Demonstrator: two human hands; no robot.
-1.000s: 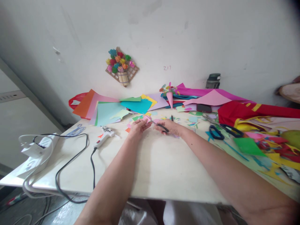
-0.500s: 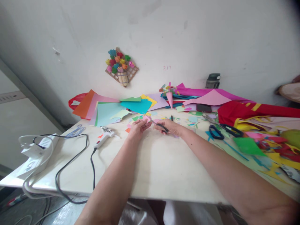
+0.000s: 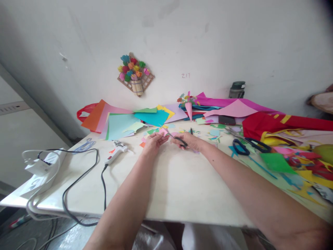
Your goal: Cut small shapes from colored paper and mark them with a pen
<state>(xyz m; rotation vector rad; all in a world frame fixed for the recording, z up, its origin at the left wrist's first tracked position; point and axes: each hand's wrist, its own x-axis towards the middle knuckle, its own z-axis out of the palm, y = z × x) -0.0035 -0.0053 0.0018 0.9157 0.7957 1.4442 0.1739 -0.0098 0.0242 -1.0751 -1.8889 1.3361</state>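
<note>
In the head view my right hand [image 3: 188, 140] grips small scissors [image 3: 179, 139] by their dark handle. The blades point up and left, toward the fingers of my left hand [image 3: 155, 140]. A small piece of pink paper [image 3: 163, 131] shows at the left fingertips, beside the blades. The left fingers look pinched on it, though its held edge is hidden. Small colored paper scraps [image 3: 151, 131] lie just behind both hands. A black pen [image 3: 191, 131] rests beyond my right hand.
A glue gun [image 3: 116, 154] with a black cord and a power strip [image 3: 41, 172] lie left. Colored paper sheets [image 3: 121, 125] cover the back. Larger scissors [image 3: 240, 147], a green sheet [image 3: 277, 162] and scraps lie right. A paper flower cone [image 3: 189, 110] leans behind.
Both hands stay almost in place, with the scissors still beside the pink paper. The whole view shifts very slightly.
</note>
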